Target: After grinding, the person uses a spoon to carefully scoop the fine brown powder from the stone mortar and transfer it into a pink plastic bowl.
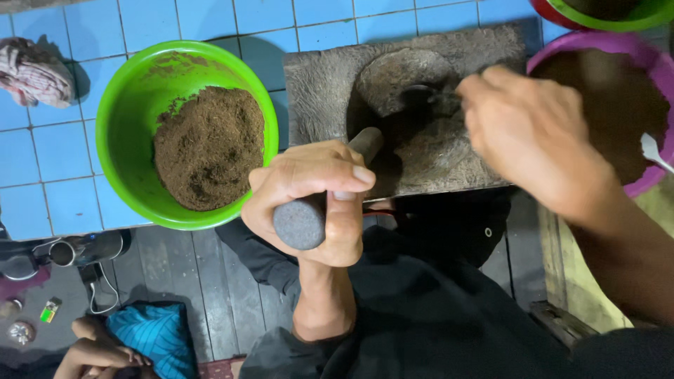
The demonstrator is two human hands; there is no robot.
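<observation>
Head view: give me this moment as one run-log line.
left hand: grips stone pestle | right hand: spoon in stone mortar | green bowl: brown powder

Blue-tiled counter (42, 161): bowls, grinding slab (316, 84)

The right hand (530, 137) is blurred, so its grip on the dark spoon-like tool (421, 95) over the grey stone grinding slab (323, 91) cannot be read. The left hand (316, 200) covers the middle of the grey stone pestle (302, 223); only both ends show. The purple plastic bowl of brown powder (597, 45) at the desk's right edge is cut off by the frame, as are the red and green bowls (632, 17) at the far right corner. A white utensil (653, 151) runs out of view. Small items on the dark wooden floor (182, 267) are too small to identify.
</observation>
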